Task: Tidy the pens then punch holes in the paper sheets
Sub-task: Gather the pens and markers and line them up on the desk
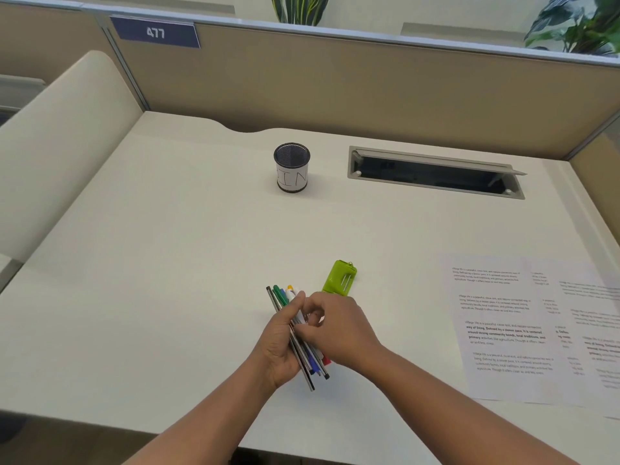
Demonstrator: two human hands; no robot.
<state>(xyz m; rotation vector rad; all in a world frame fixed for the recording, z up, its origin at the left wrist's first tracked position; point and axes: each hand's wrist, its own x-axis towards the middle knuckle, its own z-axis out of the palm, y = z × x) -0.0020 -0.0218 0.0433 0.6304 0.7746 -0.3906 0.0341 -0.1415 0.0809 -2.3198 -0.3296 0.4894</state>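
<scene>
A bundle of several pens (282, 295), green, blue, red and dark ones, lies gathered in my left hand (280, 347) just above the desk near its front edge. My right hand (339, 333) rests against the bundle from the right, fingers curled on the pens. A green hole punch (339, 277) lies on the desk just beyond my right hand. A black mesh pen cup (291, 167) with a white paper label stands upright and empty at the back centre. Printed paper sheets (510, 327) lie overlapping at the right.
The white desk (167, 263) is bounded by beige partition walls at the back and sides. An open cable tray slot (436, 172) is set into the desk at the back right. Plants stand behind the partition.
</scene>
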